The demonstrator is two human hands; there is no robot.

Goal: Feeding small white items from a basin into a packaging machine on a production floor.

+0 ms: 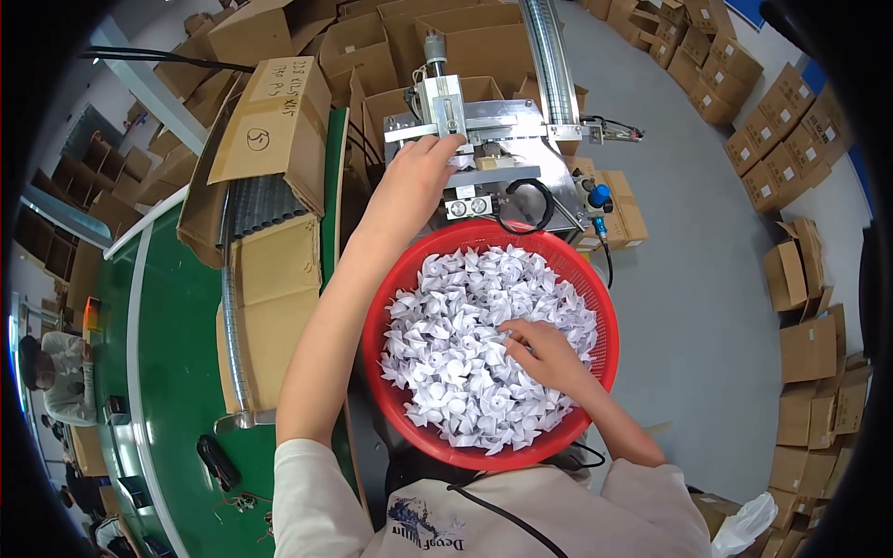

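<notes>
A red plastic basket [609, 321] holds a heap of white pinwheel-shaped pieces [456, 363]. My right hand [544, 353] rests on the heap, fingers bent and apart, touching the pieces. Beyond the basket is a small metal machine [446, 102] with an upright cylinder and two round buttons on its front block [468, 207]. My left hand [423, 172] reaches up to it, its bent fingers closed at the fixture under the cylinder. A bit of white [461, 162] shows beside those fingertips. What they grip is hidden.
Left of me, a green table [181, 344] carries an open cardboard box [270, 121] of dark tubes [270, 205]. A flexible metal duct [551, 65] rises by the machine. Cartons [786, 130] are stacked along the right. Another person [65, 377] sits at far left.
</notes>
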